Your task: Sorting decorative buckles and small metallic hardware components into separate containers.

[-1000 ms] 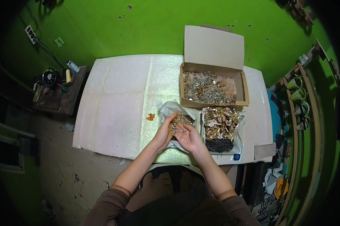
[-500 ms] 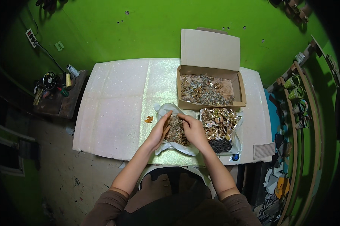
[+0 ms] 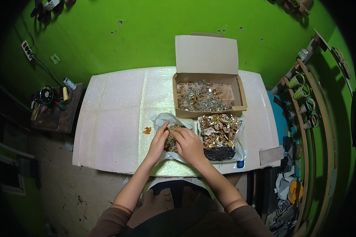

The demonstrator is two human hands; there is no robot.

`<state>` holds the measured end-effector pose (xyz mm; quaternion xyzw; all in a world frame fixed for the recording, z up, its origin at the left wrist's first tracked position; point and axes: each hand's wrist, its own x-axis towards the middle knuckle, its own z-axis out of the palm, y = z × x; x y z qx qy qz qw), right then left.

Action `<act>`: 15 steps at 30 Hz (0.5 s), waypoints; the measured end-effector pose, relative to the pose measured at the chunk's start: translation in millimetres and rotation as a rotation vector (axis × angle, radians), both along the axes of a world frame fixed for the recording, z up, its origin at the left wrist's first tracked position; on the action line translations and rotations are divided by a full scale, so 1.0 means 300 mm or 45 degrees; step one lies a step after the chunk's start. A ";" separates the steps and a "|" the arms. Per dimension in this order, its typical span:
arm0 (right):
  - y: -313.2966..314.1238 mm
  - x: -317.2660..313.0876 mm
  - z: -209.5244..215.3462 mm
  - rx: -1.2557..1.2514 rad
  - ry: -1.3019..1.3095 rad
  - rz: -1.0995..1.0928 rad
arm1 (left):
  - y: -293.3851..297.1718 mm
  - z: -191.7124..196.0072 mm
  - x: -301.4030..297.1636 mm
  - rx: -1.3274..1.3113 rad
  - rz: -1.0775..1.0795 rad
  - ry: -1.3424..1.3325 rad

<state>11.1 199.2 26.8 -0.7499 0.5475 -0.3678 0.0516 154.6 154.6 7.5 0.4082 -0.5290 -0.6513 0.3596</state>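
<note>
A tray with a white paper or plastic lining (image 3: 166,117) stands near the table's front edge, with a heap of small metallic and beige bits (image 3: 171,143) in it. Along the heap's left side rests my left hand (image 3: 158,143), open, its fingers stretched forward and slightly cupped. From the right, my right hand (image 3: 190,144) reaches over the bits with its fingers extended and lying on them, partly hiding the heap. Nothing held shows in either hand. Right of it, a second lined tray (image 3: 241,136) bears gold-coloured metal pieces (image 3: 219,130) and black beads or chain (image 3: 219,154).
Behind the trays stands an open cardboard box (image 3: 207,53) with many small shiny pieces inside. A small orange-brown piece (image 3: 147,130) lies left of the lined tray. A striped card (image 3: 271,155) sits at the table's right corner. Wooden racks (image 3: 304,118) with sandals rise at right.
The view has shifted, so the table sits further left and lower. My right hand has moved inward over the heap, nearer my left hand, covering more of the bits.
</note>
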 end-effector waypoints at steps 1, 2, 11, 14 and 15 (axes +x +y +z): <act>-0.004 -0.004 -0.045 0.083 0.067 -0.006 | -0.001 -0.005 -0.009 -0.161 -0.014 -0.191; 0.003 -0.004 -0.058 0.083 0.066 -0.007 | -0.002 -0.014 -0.014 -0.161 -0.016 -0.192; 0.069 -0.016 -0.083 0.049 0.113 -0.068 | 0.077 -0.059 -0.050 -0.114 0.000 -0.268; 0.100 -0.032 -0.070 0.062 0.111 -0.123 | 0.117 -0.044 -0.058 -0.170 0.038 -0.355; 0.107 -0.041 -0.044 0.055 0.005 -0.086 | 0.128 -0.023 -0.063 -0.270 0.061 -0.347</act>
